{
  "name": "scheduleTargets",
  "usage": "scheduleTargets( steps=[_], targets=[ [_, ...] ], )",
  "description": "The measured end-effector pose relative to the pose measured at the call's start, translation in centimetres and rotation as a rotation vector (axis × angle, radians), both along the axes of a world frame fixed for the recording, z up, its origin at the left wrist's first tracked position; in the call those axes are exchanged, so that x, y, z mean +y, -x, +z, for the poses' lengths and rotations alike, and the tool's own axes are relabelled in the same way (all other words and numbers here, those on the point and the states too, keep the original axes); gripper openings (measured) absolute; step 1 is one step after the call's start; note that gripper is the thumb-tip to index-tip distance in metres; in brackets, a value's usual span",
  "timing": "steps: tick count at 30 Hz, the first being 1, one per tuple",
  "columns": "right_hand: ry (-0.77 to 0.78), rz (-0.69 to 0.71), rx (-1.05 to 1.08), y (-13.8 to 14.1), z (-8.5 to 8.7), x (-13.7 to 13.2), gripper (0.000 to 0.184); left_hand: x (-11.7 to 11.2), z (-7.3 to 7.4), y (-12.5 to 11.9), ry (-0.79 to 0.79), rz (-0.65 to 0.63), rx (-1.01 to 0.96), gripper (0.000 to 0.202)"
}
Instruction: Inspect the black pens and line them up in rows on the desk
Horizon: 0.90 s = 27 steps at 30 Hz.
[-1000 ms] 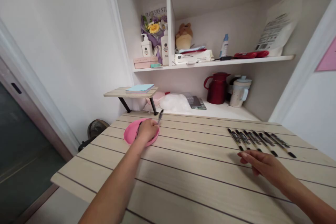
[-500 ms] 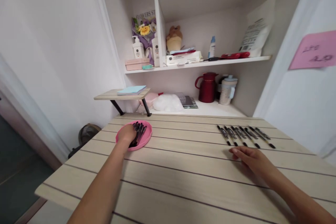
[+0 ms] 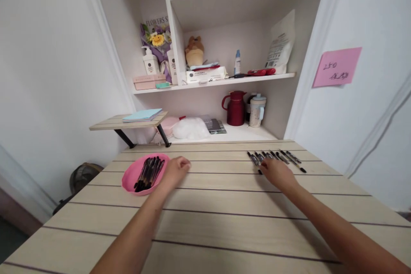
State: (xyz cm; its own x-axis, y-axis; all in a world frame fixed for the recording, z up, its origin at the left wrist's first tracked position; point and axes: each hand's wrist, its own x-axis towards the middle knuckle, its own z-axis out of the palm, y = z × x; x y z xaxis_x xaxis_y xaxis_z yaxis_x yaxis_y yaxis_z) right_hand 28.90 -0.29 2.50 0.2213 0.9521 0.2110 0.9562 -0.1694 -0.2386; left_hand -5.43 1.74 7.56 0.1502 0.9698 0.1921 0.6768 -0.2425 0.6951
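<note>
My left hand is just right of the pink dish, above the table. Its fingers are curled together, and no object shows in them. In the dish lies a bundle of several black pens. On the right side of the table, several black pens with clear barrels lie side by side in a slanted row. My right hand reaches over the near left part of this row, fingers pinched down at a pen. The hand hides the near ends of some pens.
The slatted wooden table spans the front. A small raised stand carries blue paper at the back left. Behind the table, a red jug and a pale cup stand under a shelf.
My left hand has come out of the dish to its right side. My right hand has moved forward from the bare tabletop onto the row of pens. The camera view has shifted to the right.
</note>
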Motion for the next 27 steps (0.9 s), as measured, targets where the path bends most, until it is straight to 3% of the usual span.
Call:
scheduleTargets(
  steps=[4, 8, 12, 16, 19, 23, 27],
  targets=[
    [0.012, -0.011, -0.069, 2.9, -0.7, 1.1, 0.023, -2.3, -2.9, -5.6, 0.418, -0.227, -0.410, 0.024],
    [-0.010, -0.011, -0.016, 5.0, -0.8, 1.0, 0.027, -3.3, -4.8, -8.7, 0.745, -0.249, -0.735, 0.037],
    [-0.072, 0.146, 0.244, 8.3, -1.0, -0.7, 0.011, -2.6, -5.7, -10.4, 0.887, -0.173, -1.064, 0.034],
    [-0.130, 0.387, 0.571, 10.2, -1.2, -2.4, 0.003, -1.9, -6.5, -11.1, 0.917, -0.223, -1.185, 0.023],
    [-0.142, 0.377, 0.539, 8.0, -0.4, -1.7, 0.006, -2.0, -6.8, -10.8, 0.908, -0.233, -1.227, 0.020],
    [-0.114, 0.021, 0.137, 2.4, 0.6, 1.3, 0.011, -2.6, -6.5, -10.4, 0.903, -0.246, -1.250, 0.021],
    [-0.024, -0.083, -0.020, -0.2, -0.1, 3.6, 0.019, -3.0, -6.3, -10.6, 0.884, -0.260, -1.200, 0.024]
  ],
)
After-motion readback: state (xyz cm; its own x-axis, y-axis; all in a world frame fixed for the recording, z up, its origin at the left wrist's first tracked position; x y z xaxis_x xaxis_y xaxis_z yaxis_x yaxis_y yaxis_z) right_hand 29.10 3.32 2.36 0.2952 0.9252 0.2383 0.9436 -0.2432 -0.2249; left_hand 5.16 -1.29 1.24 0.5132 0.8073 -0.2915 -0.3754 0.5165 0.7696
